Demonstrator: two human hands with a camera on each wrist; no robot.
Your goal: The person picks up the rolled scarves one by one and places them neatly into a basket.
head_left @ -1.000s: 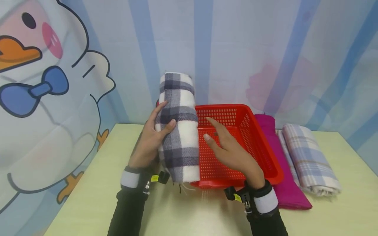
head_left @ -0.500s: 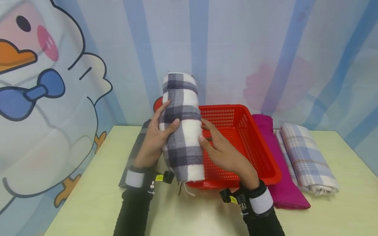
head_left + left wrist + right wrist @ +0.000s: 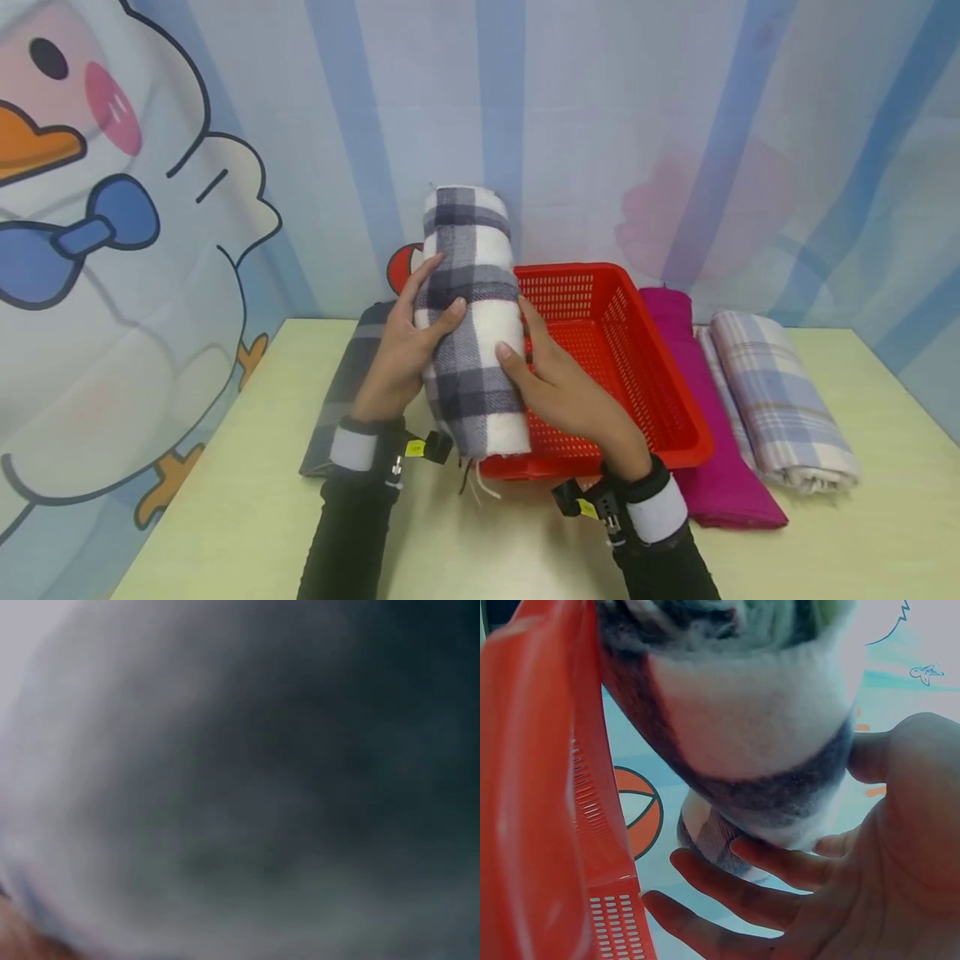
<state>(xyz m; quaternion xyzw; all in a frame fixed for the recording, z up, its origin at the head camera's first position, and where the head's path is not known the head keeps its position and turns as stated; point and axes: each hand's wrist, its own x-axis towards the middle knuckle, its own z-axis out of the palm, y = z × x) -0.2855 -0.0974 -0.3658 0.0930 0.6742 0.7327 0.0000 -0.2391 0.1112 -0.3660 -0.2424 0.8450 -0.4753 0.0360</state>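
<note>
A rolled plaid scarf (image 3: 472,321) in white and grey-blue, with fringe hanging from its near end, is held up lengthwise above the basket's left side. My left hand (image 3: 408,342) grips its left side, thumb across the front. On the other side, my right hand (image 3: 566,383) holds the roll with the thumb on its front and fingers at its right edge. From the right wrist, the scarf's (image 3: 735,720) coiled end shows, and my right hand (image 3: 862,877) has its lower fingers spread below the roll. The left wrist view is a dark blur, mostly close cloth.
The red plastic basket (image 3: 697,446) stands behind and right of the scarf. Right of it lie a magenta folded cloth (image 3: 731,492) and a pale blue plaid roll (image 3: 780,400). A dark grey folded cloth (image 3: 341,392) lies left on the pale yellow table (image 3: 232,517).
My right hand has come in from apart to hold the scarf's right side. The scarf and my left hand have shifted slightly right, and more of the dark grey cloth shows.
</note>
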